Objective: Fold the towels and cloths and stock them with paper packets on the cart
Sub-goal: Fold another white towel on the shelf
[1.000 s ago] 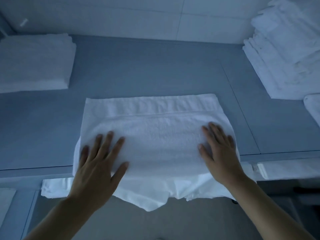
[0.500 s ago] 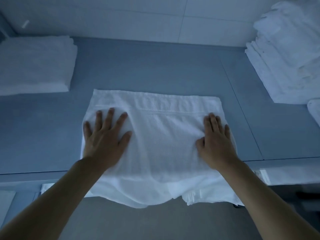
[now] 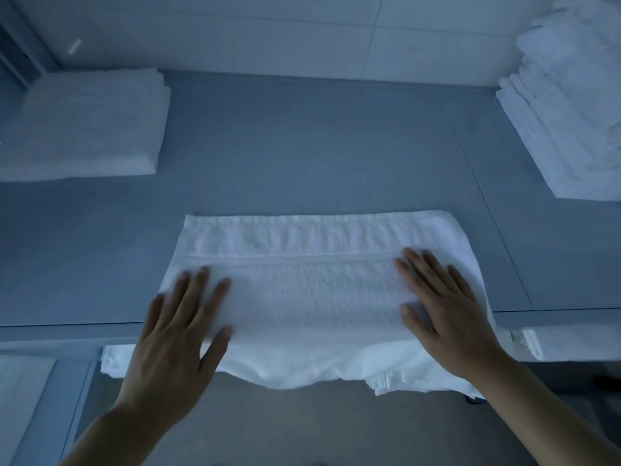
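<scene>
Midway: we had both hands, left (image 3: 174,334) and right (image 3: 447,311), spread flat on the white terry towel (image 3: 312,290) at the grey table (image 3: 302,146) edge; folded white stack (image 3: 84,126) done, unfolded white pile (image 3: 568,112) left.

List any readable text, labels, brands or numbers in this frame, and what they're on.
None readable.
Towel under both hands: plain white with a woven band, no label or print showing.
Left stack and right stack: no tags visible.
Counter and wall: no writing; the small pale strip on the wall is too blurred to tell.
</scene>
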